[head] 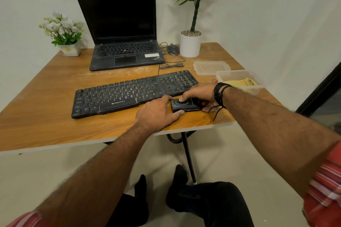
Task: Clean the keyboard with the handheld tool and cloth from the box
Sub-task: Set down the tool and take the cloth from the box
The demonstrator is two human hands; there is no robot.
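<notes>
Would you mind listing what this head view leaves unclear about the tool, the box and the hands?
- Handheld tool: its right end is covered by the right hand, so its full shape is hidden.
- Box: something yellow lies inside, but the translucent wall and the right forearm hide most of it.
- Left hand: its fingertips reach the tool; how firmly they hold it cannot be judged.
- Lettering on the tool: too small to read.

Wooden table (55, 86) (white walls (258, 14))
</notes>
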